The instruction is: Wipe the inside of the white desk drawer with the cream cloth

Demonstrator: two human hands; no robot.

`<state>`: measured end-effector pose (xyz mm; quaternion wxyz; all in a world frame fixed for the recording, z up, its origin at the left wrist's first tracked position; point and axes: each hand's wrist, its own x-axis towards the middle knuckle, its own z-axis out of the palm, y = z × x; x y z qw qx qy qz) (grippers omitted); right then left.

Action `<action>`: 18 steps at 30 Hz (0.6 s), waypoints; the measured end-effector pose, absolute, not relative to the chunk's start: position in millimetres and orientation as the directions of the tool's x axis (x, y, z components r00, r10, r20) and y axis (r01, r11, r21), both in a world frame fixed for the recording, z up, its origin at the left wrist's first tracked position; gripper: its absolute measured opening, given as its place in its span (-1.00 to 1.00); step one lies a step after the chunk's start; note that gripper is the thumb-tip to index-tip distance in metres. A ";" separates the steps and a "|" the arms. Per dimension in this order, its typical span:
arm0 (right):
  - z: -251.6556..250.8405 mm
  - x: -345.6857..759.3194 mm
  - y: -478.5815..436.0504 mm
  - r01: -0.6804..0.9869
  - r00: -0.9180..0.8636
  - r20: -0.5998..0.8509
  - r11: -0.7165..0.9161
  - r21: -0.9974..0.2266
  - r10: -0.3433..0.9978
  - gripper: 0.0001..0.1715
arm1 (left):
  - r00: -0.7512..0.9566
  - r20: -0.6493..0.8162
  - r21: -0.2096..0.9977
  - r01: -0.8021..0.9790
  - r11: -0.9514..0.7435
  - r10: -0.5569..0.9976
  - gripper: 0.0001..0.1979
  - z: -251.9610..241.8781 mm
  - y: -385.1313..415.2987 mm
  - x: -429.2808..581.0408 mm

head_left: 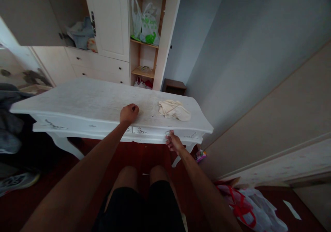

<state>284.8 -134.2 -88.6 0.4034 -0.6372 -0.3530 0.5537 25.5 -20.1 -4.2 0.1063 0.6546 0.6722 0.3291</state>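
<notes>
A white desk (85,97) with carved decoration along its drawer fronts stands before me, its top marked with grey smudges. My left hand (129,113) rests curled in a loose fist on the desktop near the front edge, and nothing shows in it. Below the edge, my right hand (172,143) pinches the drawer knob (168,133) on the right drawer front (155,132). A crumpled cream cloth (174,110) lies on the desktop, just behind and above my right hand, touched by neither hand.
Behind the desk is a white wardrobe (111,21) with open doors and plastic bags (148,25) on a shelf. A small brown cabinet (174,86) stands against the wall. Bags (253,204) lie on the floor at right, a shoe (19,183) at left.
</notes>
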 end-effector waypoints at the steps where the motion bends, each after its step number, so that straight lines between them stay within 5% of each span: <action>1: -83.8 292.4 -136.2 0.103 0.109 -0.430 -0.440 -0.892 0.896 -0.28 | -0.120 0.286 0.582 0.810 -0.073 0.951 -0.65 -4.1 -20.0 25.4; 5: -47.8 339.6 -139.0 0.401 0.016 -0.254 -0.239 -0.884 0.967 -0.31 | -0.127 0.270 0.582 0.811 -0.056 0.954 -0.65 -3.0 -20.5 25.9; 11: 10.1 432.8 -105.2 0.291 0.329 0.156 0.057 -0.955 0.931 -0.38 | -0.152 0.213 0.560 0.828 0.007 0.965 -0.70 -0.5 -15.8 27.4; 18: -11.9 485.2 -63.5 0.325 0.465 0.208 0.053 -0.944 0.861 -0.45 | -0.228 0.008 0.700 0.696 0.157 0.974 -0.34 11.2 1.4 50.8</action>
